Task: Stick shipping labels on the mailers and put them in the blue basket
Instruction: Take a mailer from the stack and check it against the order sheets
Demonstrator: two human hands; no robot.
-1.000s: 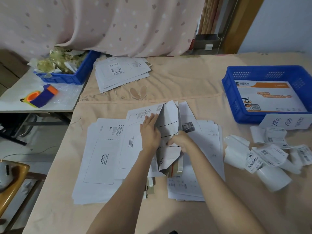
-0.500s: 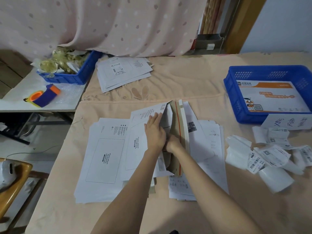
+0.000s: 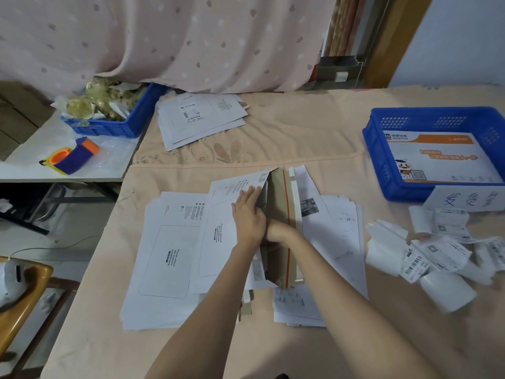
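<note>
Your left hand (image 3: 247,214) lies flat, fingers straight, on the half-open mailer (image 3: 281,228). Right hand (image 3: 277,231) is tucked under its flap, fingers hidden; can't tell its grip.

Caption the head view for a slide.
Both hands, left and right, work an open mailer near the blue basket.
</note>
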